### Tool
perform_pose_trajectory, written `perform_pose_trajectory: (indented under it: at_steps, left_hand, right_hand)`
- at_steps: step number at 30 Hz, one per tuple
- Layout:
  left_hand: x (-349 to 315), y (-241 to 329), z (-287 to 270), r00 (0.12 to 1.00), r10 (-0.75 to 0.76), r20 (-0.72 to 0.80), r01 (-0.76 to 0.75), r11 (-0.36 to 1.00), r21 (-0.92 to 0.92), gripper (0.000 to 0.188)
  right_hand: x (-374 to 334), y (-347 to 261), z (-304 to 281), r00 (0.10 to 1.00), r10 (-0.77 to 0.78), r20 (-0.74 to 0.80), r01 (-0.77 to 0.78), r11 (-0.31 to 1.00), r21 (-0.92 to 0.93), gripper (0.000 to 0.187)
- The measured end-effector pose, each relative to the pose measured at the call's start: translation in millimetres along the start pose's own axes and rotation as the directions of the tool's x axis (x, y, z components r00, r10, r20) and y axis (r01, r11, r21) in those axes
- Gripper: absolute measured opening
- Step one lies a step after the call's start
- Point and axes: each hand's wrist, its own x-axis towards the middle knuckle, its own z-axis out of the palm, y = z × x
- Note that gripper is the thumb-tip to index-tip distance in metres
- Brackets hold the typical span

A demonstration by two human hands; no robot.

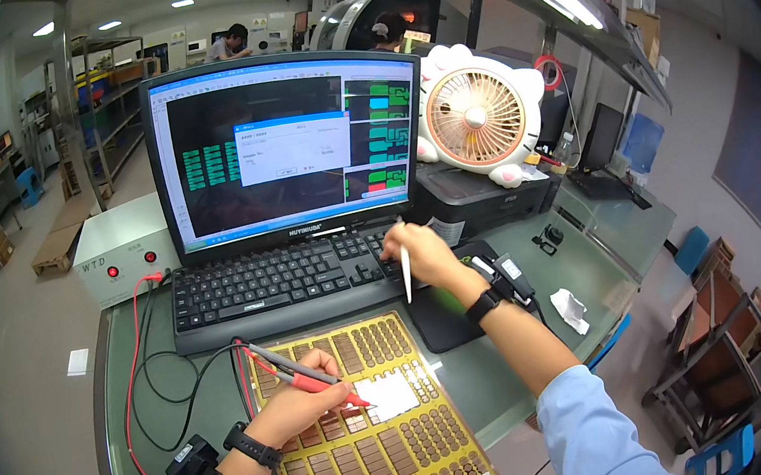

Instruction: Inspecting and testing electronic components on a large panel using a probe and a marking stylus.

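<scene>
My left hand (304,399) is closed round a red test probe (311,384) and a grey test probe (279,358) lying side by side. The red probe's tip points at a yellow panel (375,339) covered with rows of copper-coloured pads, beside a bright glare patch. Whether the tips touch the pads I cannot tell. Over the right end of a black keyboard (281,284), my right hand (421,253) grips a slim white pen-like stick (407,274) with its pointed end downward. Its fingertips are close to the number keys; contact with them is unclear.
Behind the keyboard stands a monitor (282,145) with a dialog window on it. A white box (123,252) with red sockets feeds red and black leads across the glass-topped table. A fan (480,119), a black mouse pad (448,315) and crumpled white paper (570,311) are at the right.
</scene>
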Motion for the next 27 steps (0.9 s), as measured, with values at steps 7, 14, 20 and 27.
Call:
perform_pose_trajectory:
  at_steps: [7,14,20,27]
  left_hand:
    - [2.8,-5.4,-1.5,1.0,-0.002,0.029,0.002,1.0,0.017,0.021]
    - [1.3,-5.7,-3.8,0.996,-0.063,0.064,0.058,0.996,0.071,0.023]
    - [6.2,-7.3,1.6,0.999,0.038,0.036,-0.039,0.999,0.027,0.022]
    - [1.2,-0.6,-23.7,0.93,0.228,-0.287,-0.261,0.962,-0.082,0.013]
  right_hand:
    - [-13.5,-2.8,-8.3,0.997,0.065,-0.042,-0.071,0.983,-0.17,0.012]
    - [-26.5,-26.6,-15.2,0.994,0.033,-0.107,-0.053,0.98,-0.193,0.012]
    - [-41.5,-17.1,-33.6,0.969,0.18,-0.171,-0.232,0.898,-0.375,0.012]
    - [-63.2,-196.6,-99.7,0.985,-0.171,-0.008,0.147,0.824,0.546,0.009]
